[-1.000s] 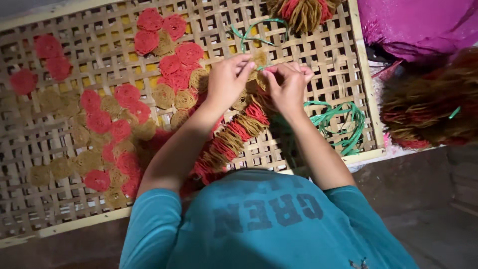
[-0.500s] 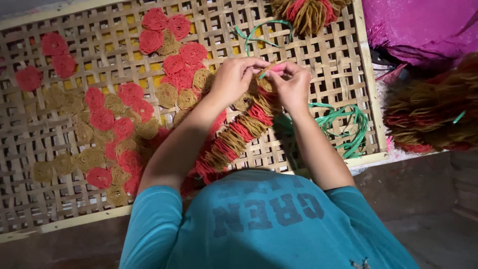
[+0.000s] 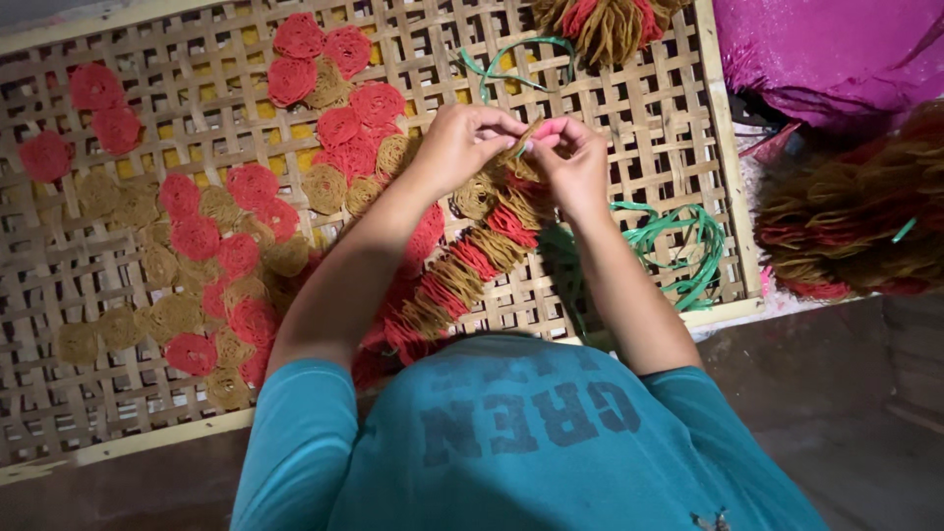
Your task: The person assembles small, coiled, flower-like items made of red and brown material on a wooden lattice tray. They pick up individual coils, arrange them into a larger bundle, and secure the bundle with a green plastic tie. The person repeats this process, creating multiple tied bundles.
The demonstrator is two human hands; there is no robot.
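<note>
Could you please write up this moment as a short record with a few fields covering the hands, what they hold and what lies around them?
surface: woven bamboo tray with an open lattice
left hand: left hand pinching the top of the string of folded discs
right hand: right hand pinching the same top end, fingertips meeting the left's
string: alternating red and tan folded discs, hanging toward the body
loose discs: red and tan round discs spread flat on the tray's left half
ties: green strips right of the right forearm
finished bundles: tied bundle off the tray's right edge
</note>
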